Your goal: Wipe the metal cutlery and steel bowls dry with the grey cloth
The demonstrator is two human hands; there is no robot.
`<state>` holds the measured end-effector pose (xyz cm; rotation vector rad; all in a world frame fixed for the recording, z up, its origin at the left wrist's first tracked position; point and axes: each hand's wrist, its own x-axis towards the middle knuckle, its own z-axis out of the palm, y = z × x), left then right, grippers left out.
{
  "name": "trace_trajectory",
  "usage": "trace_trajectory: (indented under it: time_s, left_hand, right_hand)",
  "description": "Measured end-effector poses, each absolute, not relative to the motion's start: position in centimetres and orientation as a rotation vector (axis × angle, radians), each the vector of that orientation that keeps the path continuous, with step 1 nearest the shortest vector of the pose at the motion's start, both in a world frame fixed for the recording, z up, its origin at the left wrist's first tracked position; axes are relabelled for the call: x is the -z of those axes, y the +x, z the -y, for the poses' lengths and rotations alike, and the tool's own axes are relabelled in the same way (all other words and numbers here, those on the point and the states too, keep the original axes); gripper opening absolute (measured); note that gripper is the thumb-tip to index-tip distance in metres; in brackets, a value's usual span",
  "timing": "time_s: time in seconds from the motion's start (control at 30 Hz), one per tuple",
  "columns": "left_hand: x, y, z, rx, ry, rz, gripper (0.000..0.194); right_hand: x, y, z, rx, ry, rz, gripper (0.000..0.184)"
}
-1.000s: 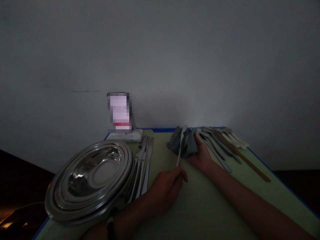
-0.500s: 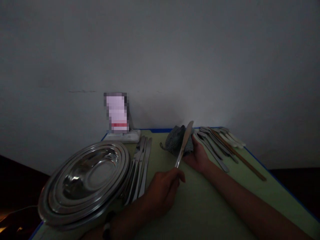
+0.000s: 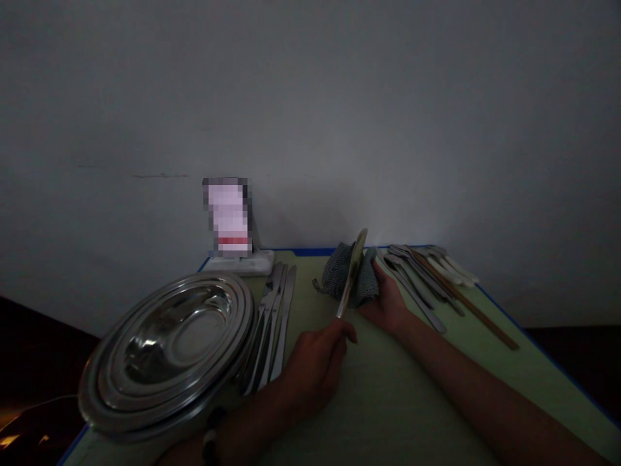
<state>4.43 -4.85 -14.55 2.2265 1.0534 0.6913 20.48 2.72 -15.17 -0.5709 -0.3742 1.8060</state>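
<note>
My left hand (image 3: pixel 317 359) is closed round the handle of a silver table knife (image 3: pixel 353 272), whose blade points up and away over the table. Behind and beside the blade is a dark grey, mesh-patterned cloth (image 3: pixel 336 272), bunched up with a small loop at its left side. My right hand (image 3: pixel 388 301) grips the right part of this cloth from below and behind; some of its fingers are hidden by the fabric. The blade lies against or just in front of the cloth; I cannot tell which.
Stacked steel plates (image 3: pixel 104 388) stand at the left, with several table knives (image 3: pixel 277 317) beside them. Spoons and forks (image 3: pixel 412 285), wooden chopsticks (image 3: pixel 485 317) and white-handled cutlery (image 3: pixel 453 268) lie at the right. A blurred phone (image 3: pixel 228 217) leans on a white base (image 3: pixel 247 264) near the wall.
The knife has turned about its length, and its tip has shifted slightly left. The cloth has opened a little around the blade. Both hands keep their holds.
</note>
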Motion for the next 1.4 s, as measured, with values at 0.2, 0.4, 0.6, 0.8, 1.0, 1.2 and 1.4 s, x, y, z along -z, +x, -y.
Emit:
trace_trajectory:
  time_s: [0.2, 0.4, 0.6, 0.8, 1.0, 1.2, 1.4]
  left_hand:
    - [14.6, 4.7, 4.7, -0.506, 2.306, -1.133, 0.023]
    - [14.4, 4.8, 4.8, -0.456, 2.365, -1.161, 0.026]
    - [14.2, 5.0, 4.9, -0.26, 2.554, -1.185, 0.028]
    - [14.2, 5.0, 4.8, -0.235, 2.574, -1.154, 0.025]
    - [14.3, 4.8, 4.9, -0.327, 2.551, -1.132, 0.022]
    - [14.4, 4.7, 4.9, -0.345, 2.548, -1.108, 0.023]
    - [14.7, 4.7, 4.9, -0.363, 2.577, -1.116, 0.023]
  right_hand:
    - [14.7, 20.4, -2.6, -1.825, -0.581, 0.354, 0.044]
    - [14.5, 20.3, -2.5, -1.823, -0.556, 0.303, 0.046]
    - [14.8, 20.3, -2.6, -1.84, -0.585, 0.314, 0.045]
    - [15.0, 20.4, -2.6, -1.821, -0.673, 0.335, 0.041]
    - [14.5, 20.2, -2.2, -1.763, -0.813, 0.33, 0.035]
    - [15.3, 20.3, -2.0, -1.728, -0.829, 0.487, 0.019]
    - [15.7, 20.3, -2.1, -1.69, -0.814, 0.606, 0.026]
